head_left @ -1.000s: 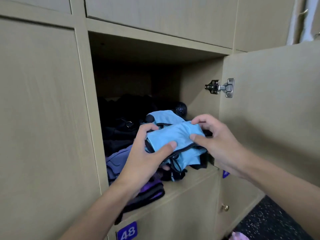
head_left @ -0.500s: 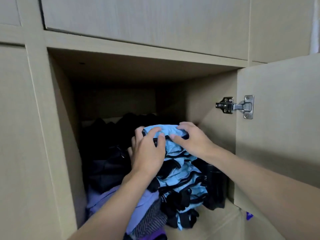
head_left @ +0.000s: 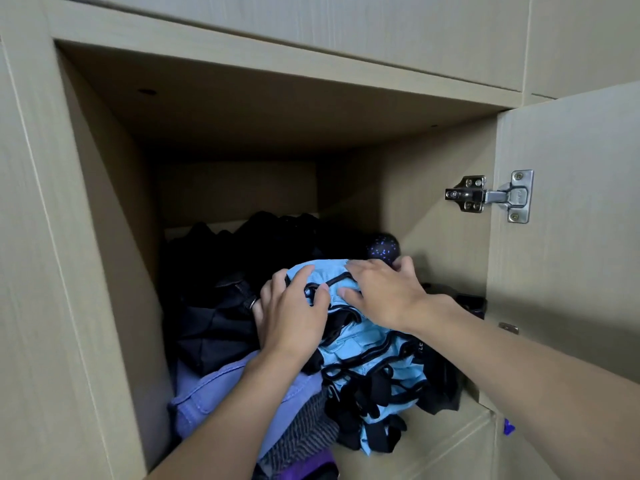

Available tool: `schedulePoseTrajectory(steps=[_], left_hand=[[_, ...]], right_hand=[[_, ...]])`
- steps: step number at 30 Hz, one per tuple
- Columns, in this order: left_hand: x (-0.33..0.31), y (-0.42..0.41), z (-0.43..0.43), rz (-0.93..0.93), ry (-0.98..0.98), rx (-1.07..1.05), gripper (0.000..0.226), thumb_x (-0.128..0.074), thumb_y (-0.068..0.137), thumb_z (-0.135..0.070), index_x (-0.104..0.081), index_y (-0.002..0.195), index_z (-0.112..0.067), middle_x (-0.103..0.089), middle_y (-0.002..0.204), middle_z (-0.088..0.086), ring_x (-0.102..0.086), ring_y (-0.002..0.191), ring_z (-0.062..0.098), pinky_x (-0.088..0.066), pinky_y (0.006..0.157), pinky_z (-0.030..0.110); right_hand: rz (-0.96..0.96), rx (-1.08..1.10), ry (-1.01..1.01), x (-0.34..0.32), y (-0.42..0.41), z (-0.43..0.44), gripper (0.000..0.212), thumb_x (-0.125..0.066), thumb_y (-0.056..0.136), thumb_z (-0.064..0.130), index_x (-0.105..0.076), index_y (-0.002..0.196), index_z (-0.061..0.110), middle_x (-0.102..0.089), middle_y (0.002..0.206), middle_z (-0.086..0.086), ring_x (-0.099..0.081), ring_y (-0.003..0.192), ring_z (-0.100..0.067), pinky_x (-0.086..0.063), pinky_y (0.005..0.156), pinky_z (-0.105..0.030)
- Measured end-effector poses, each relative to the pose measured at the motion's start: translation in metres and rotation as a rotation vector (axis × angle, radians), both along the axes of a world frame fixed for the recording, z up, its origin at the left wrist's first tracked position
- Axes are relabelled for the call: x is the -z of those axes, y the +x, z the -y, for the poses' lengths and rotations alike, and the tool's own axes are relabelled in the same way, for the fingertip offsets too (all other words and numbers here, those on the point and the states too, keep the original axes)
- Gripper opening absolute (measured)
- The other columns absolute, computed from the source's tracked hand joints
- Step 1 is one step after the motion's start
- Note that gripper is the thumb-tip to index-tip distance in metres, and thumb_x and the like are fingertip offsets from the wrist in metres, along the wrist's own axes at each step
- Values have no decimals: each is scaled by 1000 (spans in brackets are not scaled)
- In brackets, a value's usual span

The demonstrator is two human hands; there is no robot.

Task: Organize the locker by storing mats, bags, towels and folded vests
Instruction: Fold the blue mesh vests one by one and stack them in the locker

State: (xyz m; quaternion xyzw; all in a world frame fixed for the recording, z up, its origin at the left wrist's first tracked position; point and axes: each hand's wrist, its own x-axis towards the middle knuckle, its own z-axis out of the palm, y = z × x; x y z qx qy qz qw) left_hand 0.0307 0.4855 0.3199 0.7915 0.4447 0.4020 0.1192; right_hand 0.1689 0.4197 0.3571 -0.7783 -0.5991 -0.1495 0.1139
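Head view: left hand (head_left: 294,306) and right hand (head_left: 384,296) lie flat, fingers (head_left: 358,268) spread wide, on the top folded vest (head_left: 323,273) of the blue stack (head_left: 381,368) at the locker (head_left: 104,237) front; best to press down evenly and ease it back, as the loose black straps (head_left: 367,393) overhang the shelf lip (head_left: 433,441).

Single cam, head-worn, wide-angle. Faces fwd & slightly down, straight into the open locker compartment (head_left: 114,237). V. close: the opening fills most of the frame. Door (head_left: 571,289) w/ hinge (head_left: 490,195) at right edge. Forearms enter from bottom, left hand (head_left: 294,317) & right hand (head_left: 384,296) mid-frame.
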Motion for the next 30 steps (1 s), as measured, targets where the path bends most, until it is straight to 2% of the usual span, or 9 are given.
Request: schedulePoseTrajectory(steps=[4, 7, 10, 13, 24, 30], left_hand=[[-6, 5, 2, -78, -33, -38, 50, -35, 102, -51, -32, 151, -39, -23, 158, 0, -19, 144, 26, -13, 117, 43], [-16, 3, 3, -63, -38, -34, 50, -36, 102, -49, -33, 150, -37, -20, 156, 5, -18, 143, 29, -13, 117, 45], [-28, 1, 5, -43, -22, -28, 49, -39, 102, -47, -36, 149, -34, -21, 154, 9, -20, 142, 30, -15, 116, 44], [-38, -1, 9, -54, 31, -26, 49, -39, 101, -47, -38, 148, -32, -22, 155, 10, -21, 142, 30, -14, 116, 44], [-49, -28, 34, 4, 100, 51, 49, -45, 99, -45, -43, 145, -29, -30, 155, 6, -19, 145, 27, -15, 116, 44], [-28, -51, 72, 11, 210, 141, 41, -53, 95, -39, -56, 132, -22, -46, 137, 7, -36, 131, 32, -28, 109, 43]], right_hand=[[6, 40, -72, 0, -3, -2, 58, -23, 103, 49, -17, 154, 21, -25, 160, 8, -27, 142, -15, -13, 113, -52], [-61, 29, -1, -4, -7, 3, 64, -23, 102, 52, -6, 156, 23, -13, 163, 7, -17, 147, -17, -11, 115, -52], [-108, 6, 100, -5, -10, 12, 65, -27, 102, 53, -5, 156, 25, -8, 164, 7, -12, 148, -18, -10, 115, -51], [-106, 4, 103, -9, -11, 21, 66, -30, 101, 54, -6, 156, 27, -7, 164, 5, -11, 149, -19, -11, 115, -50], [-144, 14, 120, -26, -28, 59, 58, -35, 101, 50, -18, 152, 27, -24, 156, 4, -27, 140, -21, -20, 110, -52], [-191, 35, 181, -8, -52, 104, 53, -40, 101, 46, -28, 148, 26, -35, 147, -2, -33, 135, -25, -23, 107, -53]])
